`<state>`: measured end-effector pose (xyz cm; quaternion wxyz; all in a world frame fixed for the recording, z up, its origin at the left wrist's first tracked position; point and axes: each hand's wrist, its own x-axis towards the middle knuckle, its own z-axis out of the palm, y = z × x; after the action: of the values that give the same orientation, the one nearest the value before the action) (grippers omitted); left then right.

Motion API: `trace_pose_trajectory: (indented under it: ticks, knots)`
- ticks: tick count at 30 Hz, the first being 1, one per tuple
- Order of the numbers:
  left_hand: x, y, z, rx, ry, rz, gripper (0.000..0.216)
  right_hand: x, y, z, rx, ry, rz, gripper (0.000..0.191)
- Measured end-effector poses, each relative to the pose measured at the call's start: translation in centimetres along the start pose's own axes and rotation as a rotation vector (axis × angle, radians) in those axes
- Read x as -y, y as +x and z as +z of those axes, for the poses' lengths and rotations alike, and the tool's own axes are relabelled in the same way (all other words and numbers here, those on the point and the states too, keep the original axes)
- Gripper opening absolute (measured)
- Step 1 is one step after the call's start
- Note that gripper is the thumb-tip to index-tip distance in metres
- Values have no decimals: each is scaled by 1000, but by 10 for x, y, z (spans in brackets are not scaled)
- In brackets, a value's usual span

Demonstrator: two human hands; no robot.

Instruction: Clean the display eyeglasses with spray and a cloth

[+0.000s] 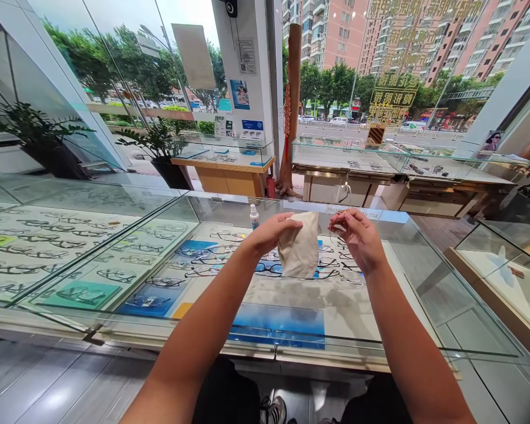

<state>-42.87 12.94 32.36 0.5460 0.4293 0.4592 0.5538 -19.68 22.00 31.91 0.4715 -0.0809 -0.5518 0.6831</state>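
My left hand is closed around the top of a beige cleaning cloth, which hangs down over the glass counter. My right hand is pinched on a thin-framed pair of glasses, whose clear lenses and fine wire stand up above my fingers. Both hands are raised a little above the glass display case, close together and almost touching across the cloth.
Rows of spectacles lie under the glass to the left and beneath my hands. A small white spray bottle stands on the counter behind my left hand. More display cases and potted plants stand beyond, by the windows.
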Motion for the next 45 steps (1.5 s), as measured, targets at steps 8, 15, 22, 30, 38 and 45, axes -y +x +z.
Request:
trace_pose_trajectory:
  ticks: [8,15,22,30,38,45]
  knots:
    - [1,4,6,-137,-45,156,55,-12,-5,13,34,65,130,23]
    - [3,-2,11,28,5,137,46,-8,-7,18,131,77,235,28]
    - [2,-1,15,-74,85,242,23,-11,-8,15,154,52,247,27]
    - [9,3,18,-148,216,381,27,-13,-7,19,24,34,184,30]
    - [6,0,20,-311,345,532,41,-11,-6,19,-103,17,77,32]
    - [2,-3,22,-375,366,516,39,-18,-12,28,4,-44,120,32]
